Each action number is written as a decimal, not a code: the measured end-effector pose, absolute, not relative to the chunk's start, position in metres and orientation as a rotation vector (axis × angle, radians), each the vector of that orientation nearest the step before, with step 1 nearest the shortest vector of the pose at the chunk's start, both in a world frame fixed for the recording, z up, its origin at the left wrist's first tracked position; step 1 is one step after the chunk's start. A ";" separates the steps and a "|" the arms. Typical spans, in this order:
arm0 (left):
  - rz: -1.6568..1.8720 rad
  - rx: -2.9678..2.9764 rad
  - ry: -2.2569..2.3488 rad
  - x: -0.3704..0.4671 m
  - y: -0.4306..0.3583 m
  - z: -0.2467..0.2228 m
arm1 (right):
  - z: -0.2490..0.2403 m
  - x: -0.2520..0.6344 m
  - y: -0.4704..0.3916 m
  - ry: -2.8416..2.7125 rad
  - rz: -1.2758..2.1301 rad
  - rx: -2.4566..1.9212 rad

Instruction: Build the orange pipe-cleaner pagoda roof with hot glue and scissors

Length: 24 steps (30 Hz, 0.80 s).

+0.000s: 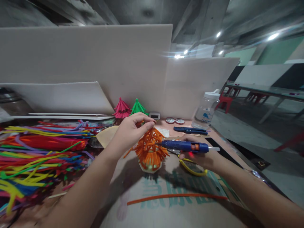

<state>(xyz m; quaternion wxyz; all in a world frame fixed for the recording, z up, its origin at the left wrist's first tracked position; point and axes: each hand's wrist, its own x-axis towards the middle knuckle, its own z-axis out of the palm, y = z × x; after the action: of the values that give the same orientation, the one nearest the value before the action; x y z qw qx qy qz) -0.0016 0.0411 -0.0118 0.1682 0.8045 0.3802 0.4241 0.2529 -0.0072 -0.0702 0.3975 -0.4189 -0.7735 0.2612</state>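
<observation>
Left hand [136,124]: fingers pinch orange tree [152,148] at its tip, probably for steadiness
Right hand [201,157]: grips glue gun [177,146], aimed treeward

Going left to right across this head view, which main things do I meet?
Heap of multicoloured fuzzy stems → pink fuzzy-stem tree shape → orange fuzzy-stem tiered shape → blue plastic glue gun → red plastic stool.

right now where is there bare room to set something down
Bare tan board shows on the near side of the long orange fuzzy stem, and between that stem and the orange fuzzy tree. Crowded: left, heaped multicoloured fuzzy stems; right, around the blue glue gun and yellow-handled scissors.
</observation>
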 end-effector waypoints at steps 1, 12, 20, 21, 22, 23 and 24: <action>1.206 2.288 1.081 -0.002 0.041 -0.012 | -0.069 0.253 -0.007 -1.968 0.653 -1.057; 1.196 2.283 1.074 0.000 0.040 -0.010 | -0.065 0.250 -0.010 -2.011 0.606 -1.096; 1.189 2.289 1.067 -0.003 0.040 -0.011 | -0.063 0.252 -0.010 -2.018 0.630 -1.092; 1.187 2.289 1.068 -0.002 0.040 -0.011 | -0.062 0.252 -0.010 -2.029 0.634 -1.099; 1.187 2.287 1.070 -0.002 0.040 -0.011 | -0.061 0.252 -0.011 -2.037 0.628 -1.111; 1.185 2.285 1.072 -0.002 0.040 -0.011 | -0.061 0.252 -0.011 -2.044 0.617 -1.123; 1.187 2.283 1.073 -0.002 0.040 -0.010 | -0.061 0.252 -0.011 -2.051 0.605 -1.128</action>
<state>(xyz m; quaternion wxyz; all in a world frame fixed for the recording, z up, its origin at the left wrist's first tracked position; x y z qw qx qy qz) -0.0016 0.0404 -0.0105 0.1759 0.8062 0.3790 0.4190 0.2523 -0.0113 -0.0606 0.3543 -0.4363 -0.7933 0.2341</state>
